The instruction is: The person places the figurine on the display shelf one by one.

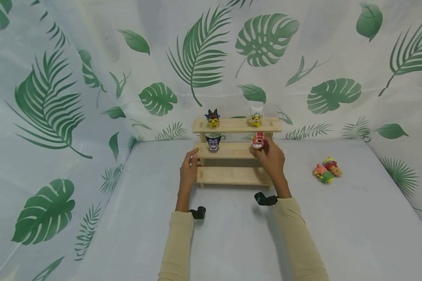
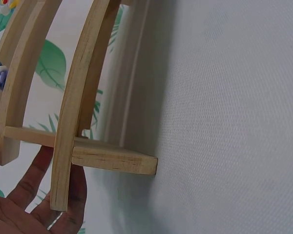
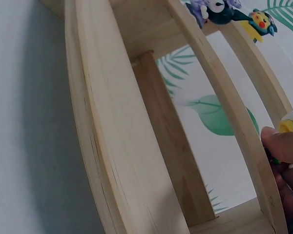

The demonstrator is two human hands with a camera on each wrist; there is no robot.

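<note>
As right hand (image 1: 272,159) pinches red figurine (image 1: 257,140), facing frontward (axis upright)

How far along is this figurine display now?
Looks done: three figurines stand unheld on the upper two tiers of the wooden shelf. In hand: the right hand holds the red figurine. Probably remaining: the colorful figurines lying on the table.

A 3-tier wooden shelf (image 1: 233,175) stands ctr frame on a pale surface (image 1: 228,238): dark-eared fig. (image 1: 213,121) & white-topped fig. (image 1: 255,119) on top tier (image 1: 234,125); purple fig. (image 1: 213,144) on mid. tier (image 1: 232,152), L; red fig. (image 1: 257,141) R, contact unclear. Clustered toys (image 1: 322,172) on surface, ctr R.
</note>
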